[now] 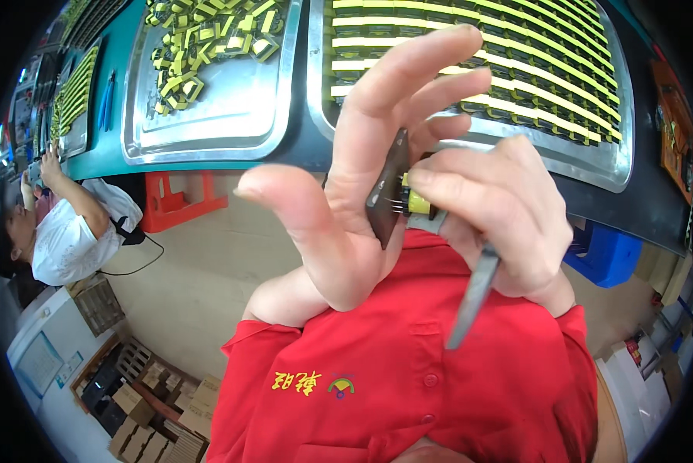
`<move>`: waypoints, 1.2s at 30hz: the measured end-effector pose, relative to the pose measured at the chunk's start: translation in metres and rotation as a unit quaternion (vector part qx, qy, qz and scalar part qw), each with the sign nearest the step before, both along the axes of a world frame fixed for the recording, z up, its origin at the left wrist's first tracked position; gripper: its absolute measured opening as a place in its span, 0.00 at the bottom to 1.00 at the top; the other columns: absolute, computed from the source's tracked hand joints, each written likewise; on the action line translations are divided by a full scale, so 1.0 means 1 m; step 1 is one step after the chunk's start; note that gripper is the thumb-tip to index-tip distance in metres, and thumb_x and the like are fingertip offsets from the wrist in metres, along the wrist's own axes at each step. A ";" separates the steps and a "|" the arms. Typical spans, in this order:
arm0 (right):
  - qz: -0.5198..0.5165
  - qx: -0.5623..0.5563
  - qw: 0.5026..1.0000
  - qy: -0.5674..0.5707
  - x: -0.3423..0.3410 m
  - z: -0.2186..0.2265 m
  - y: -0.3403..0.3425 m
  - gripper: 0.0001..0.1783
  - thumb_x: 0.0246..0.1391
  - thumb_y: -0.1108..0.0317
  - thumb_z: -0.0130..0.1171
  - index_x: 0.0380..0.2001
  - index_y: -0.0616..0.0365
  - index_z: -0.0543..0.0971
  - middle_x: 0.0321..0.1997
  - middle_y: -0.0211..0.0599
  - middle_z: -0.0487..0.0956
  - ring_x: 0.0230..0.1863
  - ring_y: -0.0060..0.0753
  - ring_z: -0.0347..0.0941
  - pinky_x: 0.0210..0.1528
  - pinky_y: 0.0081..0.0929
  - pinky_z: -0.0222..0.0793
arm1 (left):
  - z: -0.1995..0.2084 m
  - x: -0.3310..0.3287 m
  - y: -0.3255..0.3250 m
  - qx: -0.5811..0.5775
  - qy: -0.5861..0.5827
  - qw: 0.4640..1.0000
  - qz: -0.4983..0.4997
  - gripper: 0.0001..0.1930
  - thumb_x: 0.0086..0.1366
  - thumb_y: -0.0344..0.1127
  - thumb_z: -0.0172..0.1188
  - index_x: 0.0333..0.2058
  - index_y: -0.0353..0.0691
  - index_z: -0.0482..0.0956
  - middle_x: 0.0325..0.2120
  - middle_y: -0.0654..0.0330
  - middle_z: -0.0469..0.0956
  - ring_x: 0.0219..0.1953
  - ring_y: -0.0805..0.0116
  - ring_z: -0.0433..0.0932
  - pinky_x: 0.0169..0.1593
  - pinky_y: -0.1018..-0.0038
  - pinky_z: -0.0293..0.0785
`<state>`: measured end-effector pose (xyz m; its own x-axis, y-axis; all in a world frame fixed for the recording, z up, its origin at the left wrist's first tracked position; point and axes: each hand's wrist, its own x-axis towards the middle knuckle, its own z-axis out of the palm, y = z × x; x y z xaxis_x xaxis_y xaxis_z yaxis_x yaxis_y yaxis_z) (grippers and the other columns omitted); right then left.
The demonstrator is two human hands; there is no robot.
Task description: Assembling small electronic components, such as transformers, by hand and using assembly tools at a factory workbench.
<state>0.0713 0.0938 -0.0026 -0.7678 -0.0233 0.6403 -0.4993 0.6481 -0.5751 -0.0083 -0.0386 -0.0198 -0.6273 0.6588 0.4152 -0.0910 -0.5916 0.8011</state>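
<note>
My left hand (346, 177) has its thumb and fingers spread wide, with a dark flat plate (388, 189) held on edge against the palm. Light spots or holes show on the plate's face. Between the thumb and fingers of my right hand (501, 204) is a small yellow-wrapped coil transformer (418, 202). Its thin metal pins point at the plate, very close to it; whether they touch I cannot tell. A grey flat metal tool (474, 297) also juts down from the right hand, its kind unclear. My right fingertips are partly hidden behind the transformer.
Beyond my hands, a metal tray (624, 154) carries rows of yellow-and-black transformers. Another metal tray (207, 150) to its left holds a loose heap. A co-worker (76, 231) sits far left, near blue pliers (107, 100). Red (184, 204) and blue (605, 251) plastic stools stand below the bench.
</note>
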 end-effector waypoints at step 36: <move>-0.033 0.088 0.992 0.081 -0.017 -0.010 -0.007 0.19 0.32 0.74 0.65 0.36 0.61 0.82 0.30 0.35 0.78 0.24 0.32 0.70 0.25 0.27 0.63 | 0.026 0.005 -0.010 -0.127 -0.072 0.988 0.050 0.40 0.68 0.64 0.40 0.65 0.37 0.53 0.61 0.49 0.61 0.61 0.55 0.64 0.61 0.62 0.61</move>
